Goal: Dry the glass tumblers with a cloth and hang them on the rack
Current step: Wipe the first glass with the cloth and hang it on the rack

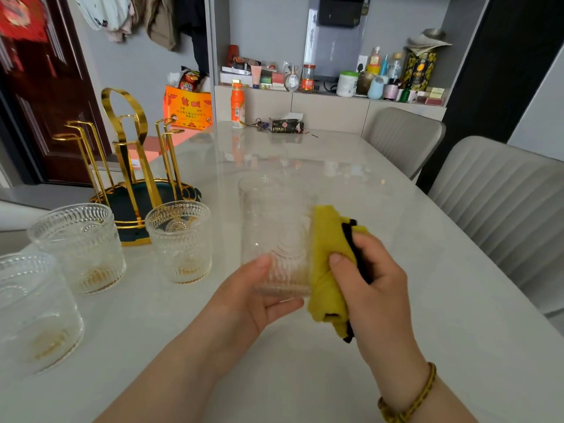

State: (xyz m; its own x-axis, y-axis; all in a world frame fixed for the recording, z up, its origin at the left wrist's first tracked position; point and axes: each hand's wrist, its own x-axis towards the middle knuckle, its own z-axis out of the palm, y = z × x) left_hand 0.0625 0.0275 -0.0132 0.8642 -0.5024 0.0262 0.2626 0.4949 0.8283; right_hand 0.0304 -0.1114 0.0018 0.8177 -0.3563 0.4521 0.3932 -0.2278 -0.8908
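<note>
The left hand (244, 296) cradles a glass tumbler (274, 236) above the pale surface (427, 300), thumb on the near wall and fingers (283, 303) curled under its base, gripping it. The tumbler stands roughly upright, blurred, and appears to hold nothing. The right hand (372, 282) presses a folded yellow cloth (326, 264) with black edging against the tumbler's right side, fingers closed around the cloth, thumb on top.

Three more patterned tumblers stand upright on the surface to the left: one (180, 242) nearest the hands, one (79, 248) further left, and one (33, 309) at the frame's edge. Each looks empty, with an amber tint at the base. Behind them the gold rack (128, 154) rises from a dark tray (134, 236); no glass hangs on its prongs.
</note>
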